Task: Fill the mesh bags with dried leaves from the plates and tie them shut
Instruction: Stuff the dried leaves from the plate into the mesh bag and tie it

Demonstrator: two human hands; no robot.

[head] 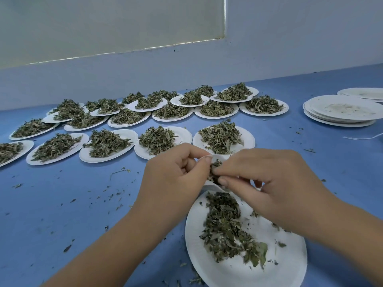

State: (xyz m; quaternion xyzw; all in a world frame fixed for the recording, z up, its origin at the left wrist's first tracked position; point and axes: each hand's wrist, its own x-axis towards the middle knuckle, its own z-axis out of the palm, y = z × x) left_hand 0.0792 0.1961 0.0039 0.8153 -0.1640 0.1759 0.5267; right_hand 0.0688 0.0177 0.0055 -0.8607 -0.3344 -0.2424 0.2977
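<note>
A white paper plate point(275, 272) lies near me with a loose pile of dried green leaves point(226, 226) on it. Just above its far rim I hold a small white mesh bag point(215, 157) between both hands. My left hand point(176, 175) pinches the bag's left edge and holds its mouth apart. My right hand point(267, 177) pinches a tuft of leaves at the bag's mouth. Leaves show inside the bag between my fingers. Most of the bag is hidden behind my hands.
Several white plates heaped with dried leaves point(157, 139) fill the blue table point(62, 204) from the left to the middle back. A stack of emptied plates point(339, 112) stands at the far right, a white string point(362, 138) beside it. Leaf crumbs litter the table.
</note>
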